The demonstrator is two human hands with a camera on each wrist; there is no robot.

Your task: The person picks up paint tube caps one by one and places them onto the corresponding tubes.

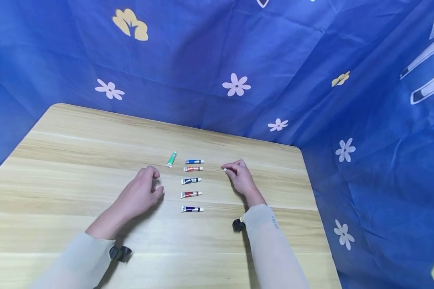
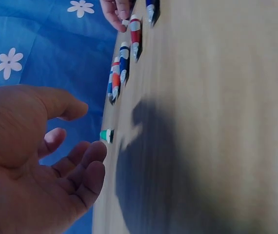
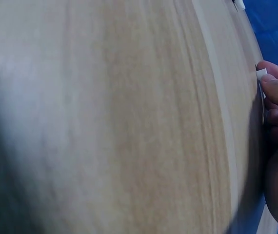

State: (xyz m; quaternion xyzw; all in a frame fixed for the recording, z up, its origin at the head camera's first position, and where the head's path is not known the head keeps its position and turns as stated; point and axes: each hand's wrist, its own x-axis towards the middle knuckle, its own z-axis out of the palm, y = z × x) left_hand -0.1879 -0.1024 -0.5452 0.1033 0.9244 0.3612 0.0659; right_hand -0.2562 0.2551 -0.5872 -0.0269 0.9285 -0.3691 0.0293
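My right hand (image 1: 239, 176) pinches a small white cap (image 3: 261, 73) between thumb and index finger, to the right of a column of paint tubes. My left hand (image 1: 143, 192) hovers to their left, its fingers loosely bent and nothing in them. Nearest beyond it a green paint tube (image 1: 171, 159) lies at a slant. The column runs from a blue tube (image 1: 194, 161) at the far end through an orange-red tube (image 1: 193, 169), a dark blue tube (image 1: 191, 180) and a red tube (image 1: 191, 194) to a purple tube (image 1: 192, 209) nearest me, white caps pointing right.
All the tubes lie on a light wood-grain table (image 1: 188, 249). Behind it and along its right side hangs a blue cloth (image 1: 188, 80) printed with flowers. A black wrist device (image 1: 120, 253) sits at the left cuff, another (image 1: 238, 225) at the right.
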